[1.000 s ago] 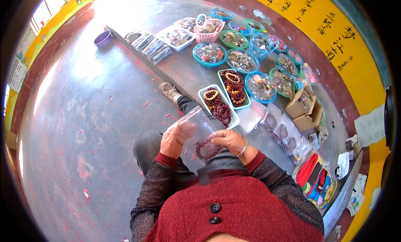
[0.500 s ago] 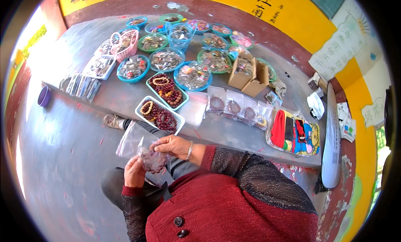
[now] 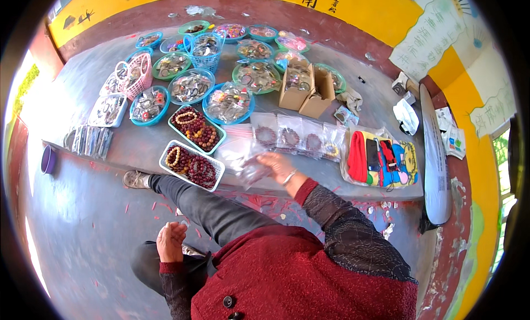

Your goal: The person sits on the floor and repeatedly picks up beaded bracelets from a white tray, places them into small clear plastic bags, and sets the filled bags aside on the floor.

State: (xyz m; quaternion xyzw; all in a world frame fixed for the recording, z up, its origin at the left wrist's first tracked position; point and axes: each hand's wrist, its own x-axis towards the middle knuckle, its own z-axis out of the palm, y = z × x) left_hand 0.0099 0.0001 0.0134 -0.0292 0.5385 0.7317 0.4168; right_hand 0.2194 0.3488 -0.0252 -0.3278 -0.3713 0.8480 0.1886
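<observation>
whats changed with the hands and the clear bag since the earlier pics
The left hand has let go of the clear bag and hangs near the lap. The right hand has carried the bag forward and right, from over the lap to the edge of the raised platform. The view swung right too. The white basket, bagged bracelets and cardboard boxes stayed put.

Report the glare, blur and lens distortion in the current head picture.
Head view: pale glare on the floor at left; head view: the right hand and the clear bag it holds look blurred; head view: fisheye distortion bows the raised platform and the yellow wall.
</observation>
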